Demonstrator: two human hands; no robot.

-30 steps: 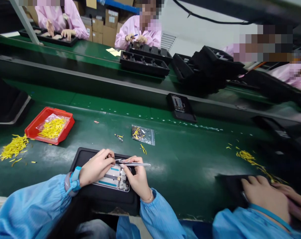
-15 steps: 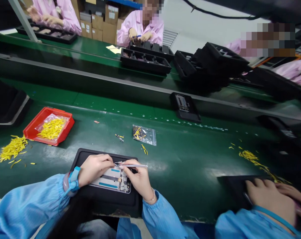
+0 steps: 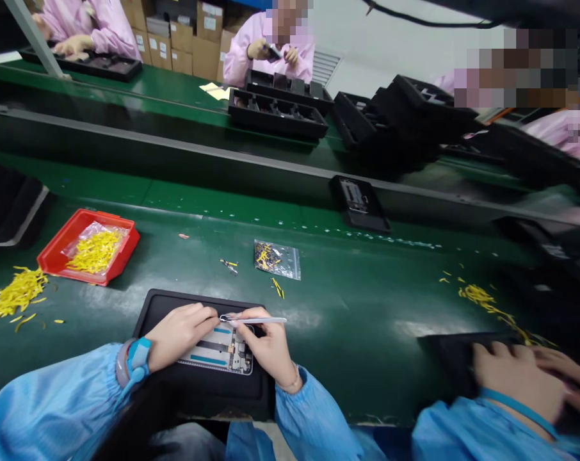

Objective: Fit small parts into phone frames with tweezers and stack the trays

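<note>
- The left hand (image 3: 187,330) lies over the left part of a phone body (image 3: 212,351), its fingers bent and close together; whether their tips pinch anything is hard to make out.
- The right hand (image 3: 268,346) has its thumb and fingers closed around slim tweezers (image 3: 267,319), whose pale shaft sticks out to the right; the tips meet the left fingertips at the phone body's far edge, where any small piece between them is too small to read.
- The phone body lies inner side up on a black tray (image 3: 242,394) at the near edge of the bench (image 3: 357,320); its left end and far right corner are partly covered by the hands, while blue strips and a circuit board show between them.
- Dark hair hangs over the tray's near left part.
- Beyond the tray lies a clear bag (image 3: 289,264) with small dark and yellow bits, blurred together.
- To the left, a red bin (image 3: 121,256) holds yellow strips in plastic, beside a loose yellow heap (image 3: 18,293).
- At right, a co-worker's hand (image 3: 518,381) rests on something black, its outline lost in blur; the sleeve is cut off by the frame.
</note>
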